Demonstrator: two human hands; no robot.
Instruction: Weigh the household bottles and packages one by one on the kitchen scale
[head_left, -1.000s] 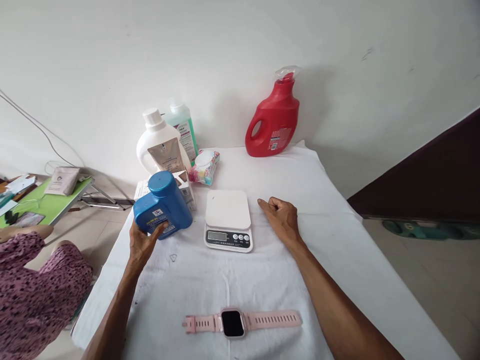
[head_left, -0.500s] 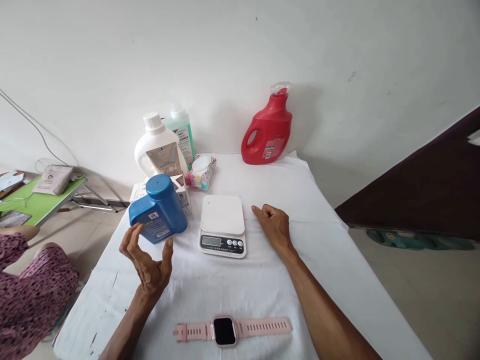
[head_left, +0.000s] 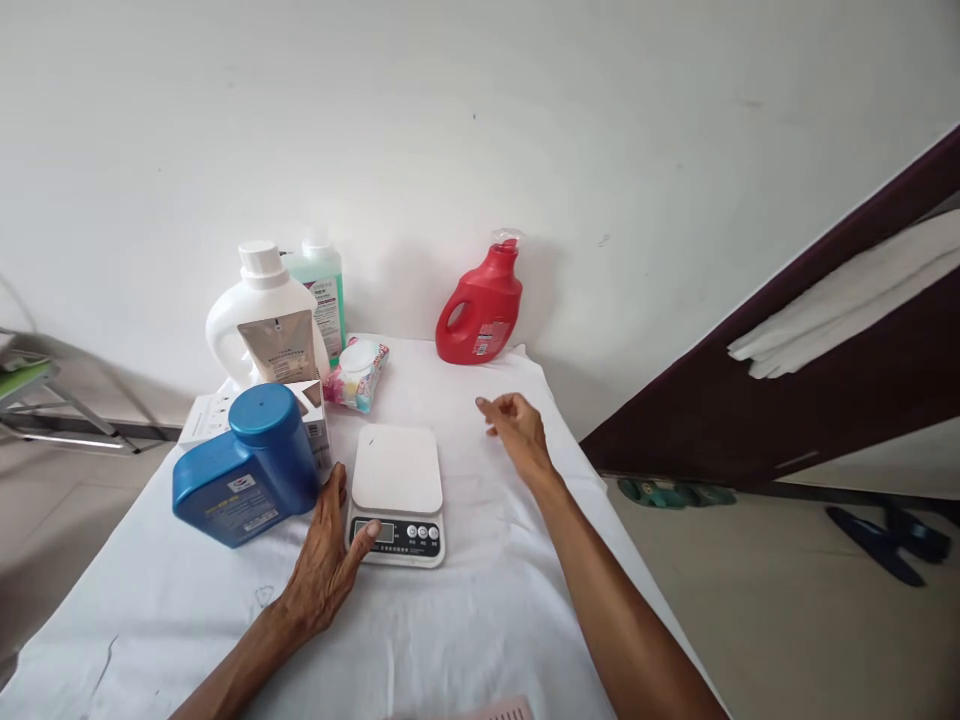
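Left hand (head_left: 321, 570) had quit the blue bottle (head_left: 281, 455) for the scale (head_left: 397, 470), apparently the new focus: spread open, contact unclear. Right hand (head_left: 523, 437) half-open, empty.

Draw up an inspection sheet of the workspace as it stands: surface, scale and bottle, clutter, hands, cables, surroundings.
Surface: white cloth, wrinkled, dark marks near left.
Job's things: scale, flat, small dark streak on its pan; blue bottle upright, left of it.
Clutter: white bottle behind tan pouch; white box; green bottle; wipes pack; red jug; pink strap, cut off by the frame.
Hands: left hand at the scale's left edge, thumb over its front panel; right hand right of the scale, loosely curled, nothing visibly held.
Cables: nothing seen clearly; far left is blurred.
Surroundings: pale wall; green slippers and dark slippers on the floor.
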